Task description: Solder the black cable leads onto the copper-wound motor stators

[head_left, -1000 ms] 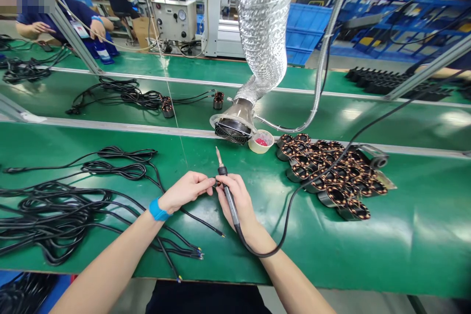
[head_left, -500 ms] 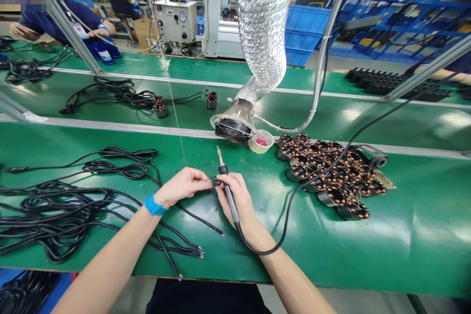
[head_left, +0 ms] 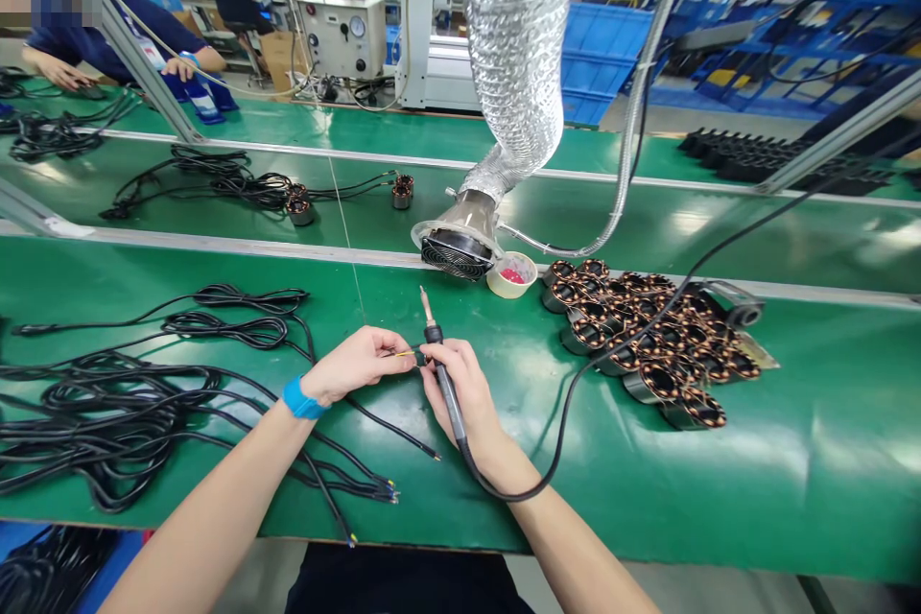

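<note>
My left hand (head_left: pixel 366 360), with a blue band at the wrist, pinches a thin yellow wire (head_left: pixel 404 354) at its fingertips. Close against it, my right hand (head_left: pixel 466 393) holds a soldering iron (head_left: pixel 447 395), its tip pointing up and away from me. The right fingertips also meet a small dark piece (head_left: pixel 421 359) at the wire, too small to make out. From the iron's handle a black cord loops over my right forearm. Black cables (head_left: pixel 403 436) with stripped, coloured ends lie below my hands.
Coiled black cables (head_left: pixel 129 413) cover the left of the green bench. Copper-wound stators (head_left: pixel 651 384) cluster at right, near a tub with red contents (head_left: pixel 512 276). A fume extractor hood (head_left: pixel 460 245) hangs ahead. Behind the rail, cables and stators (head_left: pixel 298 206) lie on a green belt. A co-worker sits far left.
The yellow wire now shows between my fingertips. My hands have barely moved. The cables and stators behind the rail have shifted left, and the co-worker's hands have moved.
</note>
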Motion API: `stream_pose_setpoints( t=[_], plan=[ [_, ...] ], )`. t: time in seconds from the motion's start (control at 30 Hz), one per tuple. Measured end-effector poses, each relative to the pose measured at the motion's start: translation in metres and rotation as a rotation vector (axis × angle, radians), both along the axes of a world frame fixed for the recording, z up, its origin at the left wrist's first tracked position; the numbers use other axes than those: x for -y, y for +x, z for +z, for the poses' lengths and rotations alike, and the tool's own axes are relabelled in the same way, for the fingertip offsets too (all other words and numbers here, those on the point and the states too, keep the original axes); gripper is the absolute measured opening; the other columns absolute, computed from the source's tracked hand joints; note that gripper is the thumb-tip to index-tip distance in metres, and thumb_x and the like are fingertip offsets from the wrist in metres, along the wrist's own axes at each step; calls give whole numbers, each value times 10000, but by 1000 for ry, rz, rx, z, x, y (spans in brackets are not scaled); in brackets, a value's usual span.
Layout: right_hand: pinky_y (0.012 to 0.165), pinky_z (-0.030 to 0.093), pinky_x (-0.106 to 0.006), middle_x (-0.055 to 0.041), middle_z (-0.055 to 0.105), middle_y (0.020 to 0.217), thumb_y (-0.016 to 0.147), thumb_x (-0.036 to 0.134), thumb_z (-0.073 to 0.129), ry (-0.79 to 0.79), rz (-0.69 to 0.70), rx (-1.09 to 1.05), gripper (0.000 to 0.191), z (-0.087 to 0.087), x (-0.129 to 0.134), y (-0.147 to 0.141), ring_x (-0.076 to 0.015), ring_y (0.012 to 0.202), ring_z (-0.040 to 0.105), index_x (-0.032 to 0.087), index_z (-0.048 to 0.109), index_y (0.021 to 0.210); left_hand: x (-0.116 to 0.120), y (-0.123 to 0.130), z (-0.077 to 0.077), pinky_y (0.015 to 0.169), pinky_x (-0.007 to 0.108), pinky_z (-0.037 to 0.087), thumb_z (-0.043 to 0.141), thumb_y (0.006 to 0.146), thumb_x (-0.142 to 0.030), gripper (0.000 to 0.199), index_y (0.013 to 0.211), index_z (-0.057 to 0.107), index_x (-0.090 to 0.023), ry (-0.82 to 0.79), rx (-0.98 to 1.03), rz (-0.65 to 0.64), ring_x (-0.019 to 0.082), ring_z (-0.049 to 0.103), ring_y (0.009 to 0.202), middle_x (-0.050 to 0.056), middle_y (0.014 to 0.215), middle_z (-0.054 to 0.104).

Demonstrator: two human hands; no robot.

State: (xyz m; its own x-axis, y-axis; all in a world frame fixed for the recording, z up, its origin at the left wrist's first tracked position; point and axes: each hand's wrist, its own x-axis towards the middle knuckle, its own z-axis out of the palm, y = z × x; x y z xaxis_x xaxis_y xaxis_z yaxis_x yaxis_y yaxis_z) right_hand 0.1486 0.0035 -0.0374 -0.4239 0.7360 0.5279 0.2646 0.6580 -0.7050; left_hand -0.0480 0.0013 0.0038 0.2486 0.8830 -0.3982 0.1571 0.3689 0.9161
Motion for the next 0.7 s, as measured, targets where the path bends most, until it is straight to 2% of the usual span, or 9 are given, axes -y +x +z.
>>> stream_pose_setpoints(
  t=[0.27,0.5,0.57,0.7],
  plan=[
    [778,554,-277,-71,533,1076,925,72,489,78,-1,44,413,3,2,-2,-142,852,624,252,525,1295,0,1,3,459,195,221,754,749,-422,321,766,623,-130,62,-6,-19,57,324,520,-55,614,467],
    [781,555,-285,-71,539,1067,933,73,494,79,-18,35,397,4,4,-2,-142,862,623,249,536,1286,0,-4,7,423,215,152,719,774,-461,350,833,661,-121,-15,3,-52,47,247,454,-69,568,422],
    [792,558,-296,-77,550,1060,930,73,504,82,-31,33,390,4,3,-2,-151,878,629,240,542,1280,0,-5,9,419,220,164,687,799,-463,351,848,679,-116,-16,-23,-62,48,278,435,-63,564,434],
    [825,564,-322,-84,616,1062,931,109,544,127,-100,-5,342,10,2,1,-176,930,657,238,570,1247,-1,-7,9,427,214,236,658,813,-445,333,835,694,-115,33,-104,-84,53,400,438,-16,659,560]
  ],
)
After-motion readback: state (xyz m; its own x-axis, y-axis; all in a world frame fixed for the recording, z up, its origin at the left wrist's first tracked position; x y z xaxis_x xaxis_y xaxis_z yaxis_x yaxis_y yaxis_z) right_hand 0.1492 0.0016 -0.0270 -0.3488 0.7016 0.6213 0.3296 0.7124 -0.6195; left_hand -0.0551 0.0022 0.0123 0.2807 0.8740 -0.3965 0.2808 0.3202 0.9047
